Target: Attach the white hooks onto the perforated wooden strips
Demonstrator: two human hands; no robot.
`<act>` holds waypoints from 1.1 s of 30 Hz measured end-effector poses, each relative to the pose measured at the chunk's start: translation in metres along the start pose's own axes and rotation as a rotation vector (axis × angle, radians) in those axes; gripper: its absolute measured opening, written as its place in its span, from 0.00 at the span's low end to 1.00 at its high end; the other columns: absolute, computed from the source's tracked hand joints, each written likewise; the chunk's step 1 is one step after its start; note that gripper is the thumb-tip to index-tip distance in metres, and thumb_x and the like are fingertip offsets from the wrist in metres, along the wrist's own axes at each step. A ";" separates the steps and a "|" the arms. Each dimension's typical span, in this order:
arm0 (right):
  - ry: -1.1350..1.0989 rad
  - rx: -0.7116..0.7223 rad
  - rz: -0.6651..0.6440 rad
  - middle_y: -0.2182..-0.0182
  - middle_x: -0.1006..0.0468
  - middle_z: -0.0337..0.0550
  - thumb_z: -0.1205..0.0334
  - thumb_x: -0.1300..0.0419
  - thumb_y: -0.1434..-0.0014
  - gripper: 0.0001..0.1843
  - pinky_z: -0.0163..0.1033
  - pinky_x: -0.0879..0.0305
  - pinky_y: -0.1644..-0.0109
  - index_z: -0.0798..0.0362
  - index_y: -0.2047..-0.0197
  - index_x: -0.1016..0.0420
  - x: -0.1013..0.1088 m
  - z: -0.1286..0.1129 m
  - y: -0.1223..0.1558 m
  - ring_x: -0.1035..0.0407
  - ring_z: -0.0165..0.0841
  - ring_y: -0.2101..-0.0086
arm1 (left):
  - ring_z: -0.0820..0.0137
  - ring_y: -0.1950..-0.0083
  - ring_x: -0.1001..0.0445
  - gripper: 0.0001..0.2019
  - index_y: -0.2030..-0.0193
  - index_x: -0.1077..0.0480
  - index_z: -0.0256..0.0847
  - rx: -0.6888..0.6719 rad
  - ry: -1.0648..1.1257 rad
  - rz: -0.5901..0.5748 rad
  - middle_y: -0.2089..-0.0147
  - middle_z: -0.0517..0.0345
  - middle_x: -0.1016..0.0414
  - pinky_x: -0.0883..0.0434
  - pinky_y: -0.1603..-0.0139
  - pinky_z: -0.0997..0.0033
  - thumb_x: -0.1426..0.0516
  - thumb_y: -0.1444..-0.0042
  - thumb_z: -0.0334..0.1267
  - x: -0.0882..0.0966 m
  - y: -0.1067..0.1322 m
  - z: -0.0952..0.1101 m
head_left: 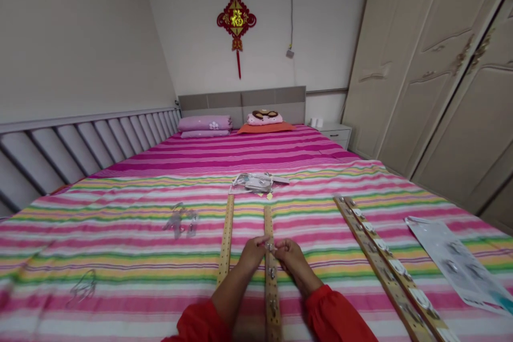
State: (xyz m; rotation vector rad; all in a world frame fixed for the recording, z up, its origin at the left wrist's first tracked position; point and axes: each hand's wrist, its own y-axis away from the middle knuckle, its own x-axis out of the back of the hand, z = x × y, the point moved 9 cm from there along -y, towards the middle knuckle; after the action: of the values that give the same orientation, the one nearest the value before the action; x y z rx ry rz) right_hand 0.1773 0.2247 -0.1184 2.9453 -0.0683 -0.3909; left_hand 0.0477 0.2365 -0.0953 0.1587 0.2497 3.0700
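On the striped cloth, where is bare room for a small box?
Free: between the right hand and the paired strips; left of the leftmost strip, below the plastic packets. Crowded: around the middle strip and left hand.

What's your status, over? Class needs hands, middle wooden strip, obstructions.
Left hand, right hand: at small shiny piece, grip unclear. Middle wooden strip: metal pieces on near part. Possible obstruction: second strip beside left forearm.

At lower centre, the middle strip [268,219] is looking like matt wood, its small metal pieces [272,273] glinting. At lower right, a plastic bag [435,241] is shining glossily. Across the lower frame, the striped sheet [128,238] is showing soft, matt cloth.
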 end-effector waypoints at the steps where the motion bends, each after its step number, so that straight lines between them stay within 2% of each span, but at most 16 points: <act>1: -0.002 -0.008 -0.009 0.93 0.42 0.22 0.61 0.34 0.69 0.16 0.30 0.62 0.86 0.50 0.78 0.38 0.000 0.000 0.000 0.53 0.20 0.91 | 0.59 0.52 0.25 0.19 0.59 0.22 0.33 0.011 0.005 -0.006 0.55 0.48 0.20 0.32 0.47 0.63 0.42 0.62 0.28 0.000 0.000 0.000; 4: -0.008 -0.028 -0.041 0.94 0.43 0.22 0.62 0.36 0.69 0.15 0.30 0.64 0.86 0.50 0.78 0.38 -0.002 0.000 0.001 0.54 0.20 0.91 | 0.58 0.51 0.25 0.20 0.58 0.23 0.31 0.029 0.017 -0.010 0.56 0.47 0.20 0.32 0.47 0.63 0.40 0.63 0.28 -0.001 0.002 0.000; 7: -0.013 -0.037 -0.077 0.95 0.45 0.22 0.61 0.37 0.69 0.14 0.30 0.65 0.86 0.50 0.79 0.39 -0.004 -0.001 0.003 0.56 0.20 0.92 | 0.63 0.54 0.25 0.23 0.55 0.24 0.31 0.033 0.046 -0.048 0.56 0.50 0.20 0.31 0.50 0.67 0.41 0.62 0.28 -0.006 0.008 0.004; 9: -0.009 -0.040 -0.099 0.96 0.46 0.22 0.60 0.38 0.69 0.12 0.30 0.67 0.86 0.49 0.80 0.39 -0.006 -0.003 0.005 0.57 0.20 0.92 | 0.67 0.59 0.25 0.26 0.50 0.27 0.33 0.050 0.057 -0.082 0.61 0.54 0.20 0.31 0.56 0.70 0.41 0.61 0.29 -0.007 0.013 0.007; 11: 0.001 -0.041 -0.108 0.96 0.47 0.22 0.58 0.39 0.66 0.11 0.30 0.68 0.86 0.49 0.81 0.39 -0.006 -0.004 0.007 0.58 0.20 0.93 | 0.72 0.67 0.27 0.29 0.44 0.32 0.34 0.071 0.029 -0.067 0.69 0.59 0.22 0.32 0.63 0.73 0.42 0.58 0.31 0.005 0.016 0.012; 12: 0.008 -0.038 -0.107 0.96 0.47 0.23 0.57 0.40 0.65 0.11 0.30 0.68 0.86 0.49 0.81 0.39 -0.006 -0.005 0.008 0.58 0.20 0.93 | 0.73 0.70 0.28 0.29 0.43 0.33 0.34 0.075 0.000 -0.035 0.72 0.61 0.24 0.33 0.66 0.74 0.42 0.56 0.33 0.018 0.016 0.016; 14: 0.026 -0.029 -0.109 0.96 0.47 0.23 0.55 0.40 0.64 0.10 0.30 0.69 0.86 0.50 0.80 0.38 -0.005 -0.007 0.010 0.58 0.20 0.92 | 0.73 0.74 0.31 0.25 0.46 0.31 0.31 0.037 -0.071 0.092 0.76 0.61 0.27 0.34 0.70 0.74 0.44 0.53 0.36 0.057 0.016 0.028; 16: 0.040 -0.023 -0.122 0.96 0.47 0.23 0.55 0.40 0.63 0.11 0.30 0.70 0.86 0.50 0.80 0.38 -0.005 -0.008 0.011 0.58 0.20 0.92 | 0.72 0.71 0.29 0.17 0.55 0.27 0.31 -0.073 -0.154 0.296 0.72 0.57 0.25 0.33 0.68 0.73 0.46 0.52 0.35 0.111 0.019 0.045; 18: 0.039 -0.023 -0.131 0.96 0.48 0.23 0.54 0.40 0.63 0.11 0.30 0.70 0.86 0.50 0.80 0.38 -0.005 -0.008 0.011 0.59 0.20 0.92 | 0.68 0.65 0.27 0.11 0.64 0.26 0.33 -0.141 -0.286 0.518 0.69 0.54 0.23 0.32 0.63 0.73 0.46 0.54 0.33 0.166 0.029 0.058; 20: 0.034 -0.022 -0.122 0.95 0.48 0.23 0.54 0.40 0.63 0.11 0.30 0.71 0.86 0.50 0.80 0.37 -0.005 -0.008 0.011 0.59 0.20 0.92 | 0.66 0.62 0.25 0.10 0.66 0.27 0.36 -0.114 -0.459 0.657 0.67 0.53 0.22 0.33 0.61 0.71 0.47 0.52 0.35 0.207 0.039 0.061; 22: 0.032 -0.019 -0.111 0.95 0.48 0.23 0.54 0.41 0.63 0.11 0.30 0.71 0.86 0.50 0.79 0.37 -0.004 -0.008 0.011 0.60 0.20 0.92 | 0.63 0.62 0.25 0.10 0.66 0.27 0.38 -0.007 -0.667 0.719 0.66 0.52 0.22 0.33 0.63 0.68 0.48 0.48 0.40 0.233 0.045 0.058; 24: 0.030 -0.017 -0.108 0.95 0.48 0.23 0.54 0.41 0.62 0.11 0.30 0.71 0.86 0.50 0.79 0.37 -0.004 -0.008 0.012 0.59 0.20 0.92 | 0.60 0.62 0.25 0.14 0.67 0.28 0.39 0.083 -0.885 0.738 0.65 0.49 0.22 0.34 0.64 0.66 0.51 0.45 0.45 0.244 0.049 0.058; 28: 0.029 -0.015 -0.095 0.95 0.48 0.23 0.53 0.41 0.62 0.11 0.30 0.70 0.86 0.50 0.79 0.36 -0.003 -0.008 0.012 0.59 0.20 0.92 | 0.55 0.54 0.26 0.20 0.65 0.26 0.36 0.136 -1.218 0.743 0.58 0.42 0.23 0.34 0.58 0.61 0.52 0.43 0.48 0.241 0.043 0.066; 33: 0.036 -0.016 -0.100 0.95 0.48 0.23 0.52 0.39 0.62 0.13 0.30 0.70 0.86 0.50 0.79 0.37 -0.002 -0.005 0.010 0.59 0.20 0.92 | 0.54 0.51 0.28 0.19 0.60 0.24 0.33 0.186 -1.335 0.701 0.53 0.38 0.25 0.34 0.55 0.57 0.53 0.43 0.41 0.239 0.029 0.065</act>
State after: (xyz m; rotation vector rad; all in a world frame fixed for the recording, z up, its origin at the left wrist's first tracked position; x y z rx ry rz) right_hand 0.1770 0.2158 -0.1116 2.9466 0.0873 -0.3504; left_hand -0.1837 0.2340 -0.0038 2.5162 0.4108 2.6104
